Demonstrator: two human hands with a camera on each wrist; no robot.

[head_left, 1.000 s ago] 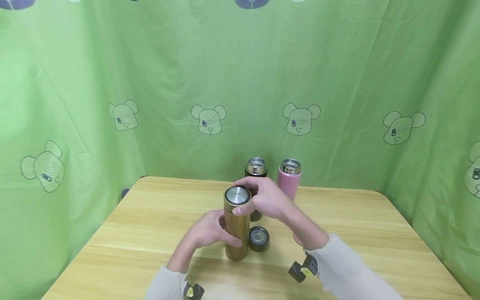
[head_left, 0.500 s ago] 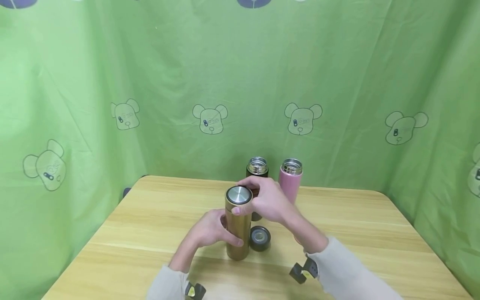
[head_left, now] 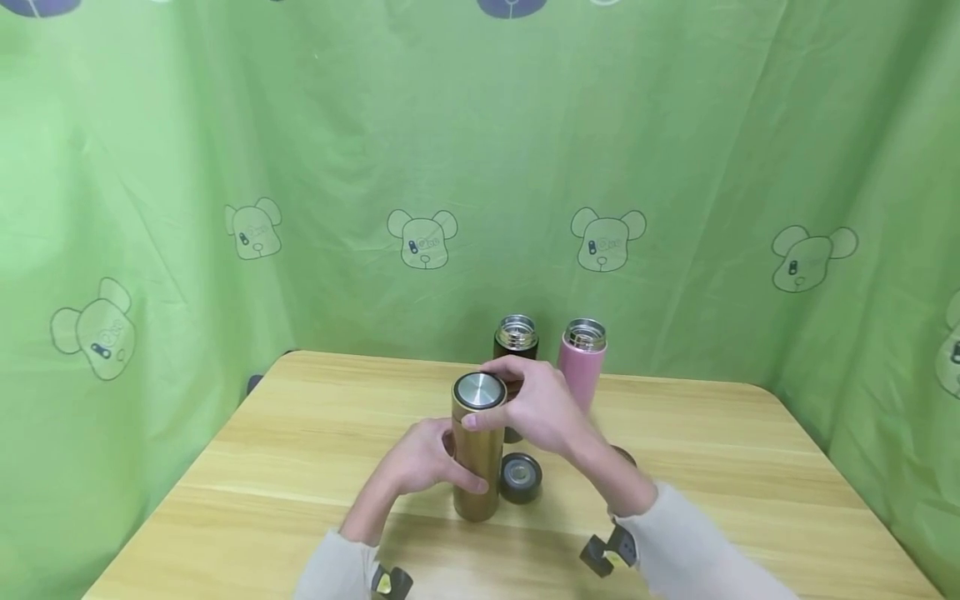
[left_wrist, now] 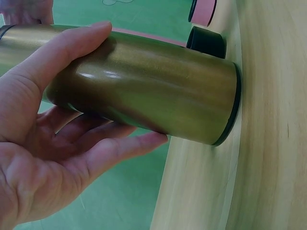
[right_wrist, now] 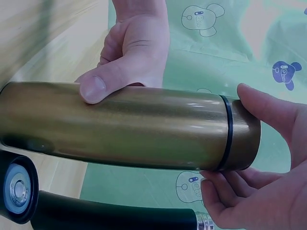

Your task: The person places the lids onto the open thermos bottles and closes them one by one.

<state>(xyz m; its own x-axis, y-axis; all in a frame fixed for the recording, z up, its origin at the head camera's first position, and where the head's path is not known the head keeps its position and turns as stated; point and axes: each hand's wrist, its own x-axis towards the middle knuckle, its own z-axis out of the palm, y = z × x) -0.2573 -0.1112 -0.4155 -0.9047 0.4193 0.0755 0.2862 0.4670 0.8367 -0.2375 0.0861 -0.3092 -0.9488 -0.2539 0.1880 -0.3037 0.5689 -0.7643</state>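
A gold thermos stands upright on the table, its gold lid in place with a shiny silver top. My left hand grips the body, thumb across the near side and fingers round the far side, as the left wrist view shows. My right hand holds the lid between thumb and fingers. A loose dark lid lies just right of the thermos's base, its underside facing up. Behind my right hand stand a black thermos and a pink thermos, both without lids, their metal necks showing.
Another lid lies on the right, mostly hidden by my right forearm. The wooden table has rounded far corners. A green curtain with bear heads surrounds it on the back and sides.
My right thumb has shifted slightly left round the gold lid, and the right forearm has moved a little, baring the edge of the lid behind it. My left hand keeps its grip.
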